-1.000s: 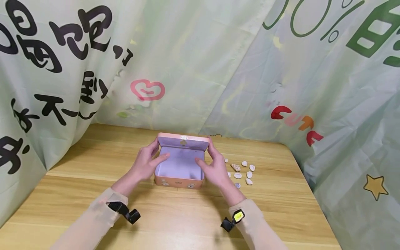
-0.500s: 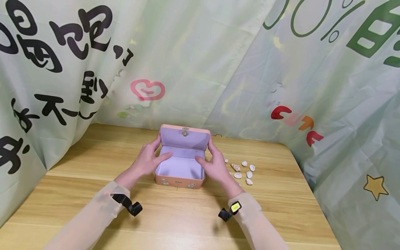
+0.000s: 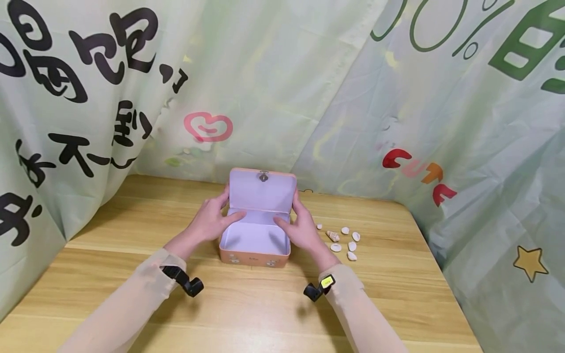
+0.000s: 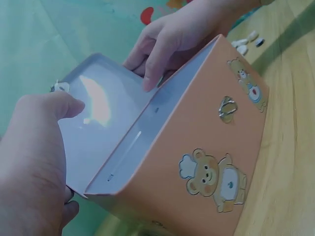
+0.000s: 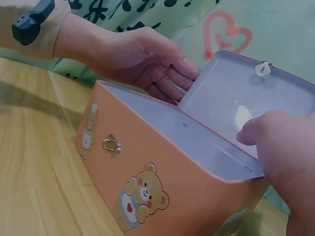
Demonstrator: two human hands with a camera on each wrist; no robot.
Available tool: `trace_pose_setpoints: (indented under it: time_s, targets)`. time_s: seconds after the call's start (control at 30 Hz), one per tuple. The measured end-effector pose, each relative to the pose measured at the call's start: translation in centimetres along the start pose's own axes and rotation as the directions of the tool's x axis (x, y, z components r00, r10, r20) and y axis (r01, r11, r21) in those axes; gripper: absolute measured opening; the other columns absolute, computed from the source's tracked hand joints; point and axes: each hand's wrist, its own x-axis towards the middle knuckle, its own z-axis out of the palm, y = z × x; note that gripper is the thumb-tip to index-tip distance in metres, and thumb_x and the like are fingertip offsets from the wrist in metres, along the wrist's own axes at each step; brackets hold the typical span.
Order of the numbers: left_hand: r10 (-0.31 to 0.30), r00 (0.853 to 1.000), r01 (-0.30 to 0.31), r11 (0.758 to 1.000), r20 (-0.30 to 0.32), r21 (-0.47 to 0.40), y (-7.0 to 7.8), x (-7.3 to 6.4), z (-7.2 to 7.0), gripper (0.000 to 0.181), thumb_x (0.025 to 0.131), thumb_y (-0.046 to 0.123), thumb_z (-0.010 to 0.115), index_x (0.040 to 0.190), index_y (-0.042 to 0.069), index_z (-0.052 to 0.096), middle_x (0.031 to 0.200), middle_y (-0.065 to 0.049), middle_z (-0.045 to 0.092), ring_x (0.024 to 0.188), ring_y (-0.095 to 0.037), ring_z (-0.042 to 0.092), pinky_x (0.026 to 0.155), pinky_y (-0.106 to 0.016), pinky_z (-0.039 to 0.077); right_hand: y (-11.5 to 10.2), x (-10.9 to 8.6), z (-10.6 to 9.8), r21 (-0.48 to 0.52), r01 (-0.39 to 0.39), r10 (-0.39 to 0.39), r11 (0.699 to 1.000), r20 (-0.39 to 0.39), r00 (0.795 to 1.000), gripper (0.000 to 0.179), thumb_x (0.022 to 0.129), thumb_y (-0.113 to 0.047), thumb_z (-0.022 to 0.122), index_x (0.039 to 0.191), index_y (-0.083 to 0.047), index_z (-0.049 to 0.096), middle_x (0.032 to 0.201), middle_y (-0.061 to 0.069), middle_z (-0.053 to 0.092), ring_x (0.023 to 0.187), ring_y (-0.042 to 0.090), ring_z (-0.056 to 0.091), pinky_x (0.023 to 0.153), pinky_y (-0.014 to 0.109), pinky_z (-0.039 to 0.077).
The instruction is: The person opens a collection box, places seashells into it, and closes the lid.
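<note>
An orange-pink tin box (image 3: 253, 259) stands on the table with its lid (image 3: 265, 196) raised and its pale lilac inside showing; nothing lies in the visible part. Bear pictures decorate its front in both wrist views. My left hand (image 3: 206, 224) holds the lid's left side, the thumb reaching in front and the fingers at the edge. At the right side, my right hand (image 3: 304, 230) holds the lid in the same way. A metal clasp (image 3: 264, 176) sits at the lid's top edge, and its catch (image 4: 228, 109) is on the box front.
Right of the box lie several small white seashells (image 3: 336, 247) and a brown-striped spiral shell (image 3: 332, 236). The wooden table (image 3: 247, 309) ends at a printed curtain (image 3: 273, 122) behind and at both sides. Wrist cameras sit on both sleeves.
The lid has swung up and back, from tilted over the box to roughly upright. Both hands have moved with it, their fingers staying at its sides.
</note>
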Motion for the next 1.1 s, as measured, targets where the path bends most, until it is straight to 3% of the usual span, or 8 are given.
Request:
trace_pose_setpoints:
  time_s: [0.2,0.4,0.6,0.87,1.1]
  targets:
    - [0.017,1.0,-0.018,1.0,0.014,0.017,-0.8,0.2,0.6,0.098,0.099,0.041,0.077,0.165,-0.003,0.021,0.16,-0.023,0.039,0.14,-0.039,0.051,0.115,-0.054,0.042,0.9,0.1,0.1,0.014,0.012,-0.012,1.0,0.018,1.0,0.101,0.097,-0.007,0.078,0.169,-0.007,0.006,0.175,0.009,0.015,0.156,0.026,0.027,0.126,0.044,0.024]
    - [0.016,1.0,-0.016,1.0,0.021,0.005,-1.4,0.2,1.0,0.098,0.099,0.041,0.077,0.166,-0.001,0.019,0.164,-0.023,0.033,0.143,-0.04,0.047,0.115,-0.054,0.042,1.2,-0.2,0.1,0.046,-0.019,0.018,0.999,0.038,0.999,0.1,0.098,-0.012,0.078,0.169,-0.006,0.009,0.175,0.009,0.011,0.157,0.026,0.022,0.126,0.046,0.022]
    - [-0.005,1.0,0.006,0.998,0.016,-0.065,-2.4,0.5,1.4,0.096,0.099,0.039,0.078,0.165,-0.003,0.021,0.166,-0.021,0.03,0.146,-0.037,0.043,0.117,-0.051,0.04,2.2,-0.1,0.1,0.072,-0.079,0.075,0.994,0.058,0.996,0.1,0.099,-0.02,0.079,0.169,-0.01,0.008,0.175,0.003,0.007,0.158,0.019,0.018,0.126,0.041,0.02]
    - [-0.106,0.994,0.106,0.971,0.009,-0.215,-3.1,1.2,1.4,0.097,0.094,0.049,0.081,0.163,0.001,0.032,0.16,-0.019,0.041,0.14,-0.031,0.052,0.109,-0.044,0.048,2.7,0.2,0.2,0.108,-0.115,0.11,0.988,0.046,0.993,0.097,0.101,-0.02,0.076,0.168,-0.003,0.007,0.174,0.01,0.012,0.158,0.021,0.019,0.126,0.04,0.021]
    - [-0.154,0.988,0.151,0.949,0.012,-0.277,-3.7,1.8,1.3,0.093,0.09,0.039,0.088,0.159,0.0,0.04,0.158,-0.02,0.045,0.136,-0.032,0.056,0.102,-0.036,0.052,2.8,0.6,0.2,0.156,-0.134,0.132,0.979,0.02,0.991,0.09,0.102,-0.017,0.075,0.165,0.005,0.014,0.17,0.016,0.021,0.155,0.026,0.027,0.124,0.039,0.027]
